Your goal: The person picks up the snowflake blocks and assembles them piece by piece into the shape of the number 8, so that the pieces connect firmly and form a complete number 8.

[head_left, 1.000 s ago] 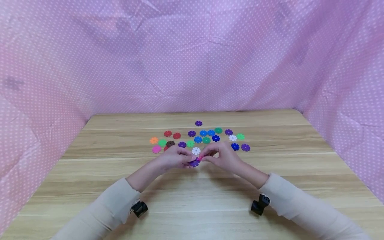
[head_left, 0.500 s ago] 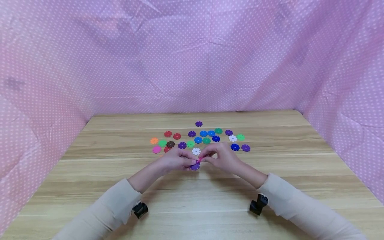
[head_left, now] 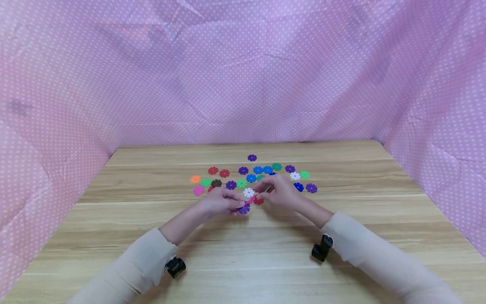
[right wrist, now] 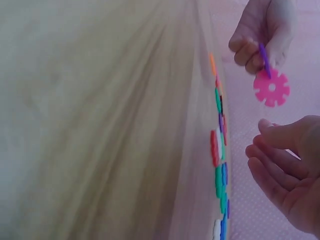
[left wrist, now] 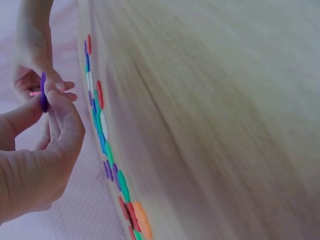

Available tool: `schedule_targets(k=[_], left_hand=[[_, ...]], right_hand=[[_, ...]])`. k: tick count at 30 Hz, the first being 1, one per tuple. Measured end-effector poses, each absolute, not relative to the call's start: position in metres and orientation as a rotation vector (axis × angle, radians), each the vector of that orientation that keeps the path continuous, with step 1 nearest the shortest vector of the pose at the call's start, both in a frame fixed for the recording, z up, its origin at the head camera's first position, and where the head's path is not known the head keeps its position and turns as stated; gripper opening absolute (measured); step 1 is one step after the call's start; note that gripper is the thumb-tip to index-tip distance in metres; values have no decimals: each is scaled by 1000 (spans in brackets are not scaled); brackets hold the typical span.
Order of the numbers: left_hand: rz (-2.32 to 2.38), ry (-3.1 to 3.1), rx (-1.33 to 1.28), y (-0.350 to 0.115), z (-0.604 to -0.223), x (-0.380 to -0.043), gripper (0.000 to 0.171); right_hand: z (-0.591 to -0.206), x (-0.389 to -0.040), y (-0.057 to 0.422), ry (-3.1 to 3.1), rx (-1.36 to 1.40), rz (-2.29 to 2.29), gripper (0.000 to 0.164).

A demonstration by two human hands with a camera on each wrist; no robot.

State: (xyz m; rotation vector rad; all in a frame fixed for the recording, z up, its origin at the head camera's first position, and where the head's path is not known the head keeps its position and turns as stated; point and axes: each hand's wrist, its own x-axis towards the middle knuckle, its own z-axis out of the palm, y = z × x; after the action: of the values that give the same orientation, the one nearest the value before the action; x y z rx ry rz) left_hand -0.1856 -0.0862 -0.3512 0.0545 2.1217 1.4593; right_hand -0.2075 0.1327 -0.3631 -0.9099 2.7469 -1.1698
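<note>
My left hand [head_left: 222,202] pinches a purple snowflake disc [left wrist: 43,92] between thumb and fingers, above the table. A pink snowflake disc [right wrist: 272,87] is slotted into the purple one, roughly crosswise, and points toward my right hand. In the right wrist view my right hand [right wrist: 292,175] has its fingers apart, a small gap away from the pink disc and holding nothing. A red disc [head_left: 258,202] lies on the table below the right fingertips, beside a white disc [head_left: 248,192]. The right hand hides part of the discs behind it in the head view.
Several loose discs lie scattered beyond the hands, among them an orange disc [head_left: 195,179], a brown disc [head_left: 216,183] and a dark purple disc [head_left: 311,188]. The wooden table [head_left: 243,261] ends at a pink dotted cloth [head_left: 243,76] behind.
My right hand has let go of the pink disc and drawn slightly up and away. The pink disc stays joined to the purple one in my left hand. The red disc has come into view.
</note>
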Motion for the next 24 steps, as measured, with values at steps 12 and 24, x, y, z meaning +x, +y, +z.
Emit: schedule_targets(k=[12,24], left_hand=[[1456,2138,43,-96,-355,-186,20],[1447,2164,18,-100,-355,-184,19]], right_hand=[[-376,-224,129,2770,-963,-845,25],[-373,-220,125,2742,-919,-844,22]])
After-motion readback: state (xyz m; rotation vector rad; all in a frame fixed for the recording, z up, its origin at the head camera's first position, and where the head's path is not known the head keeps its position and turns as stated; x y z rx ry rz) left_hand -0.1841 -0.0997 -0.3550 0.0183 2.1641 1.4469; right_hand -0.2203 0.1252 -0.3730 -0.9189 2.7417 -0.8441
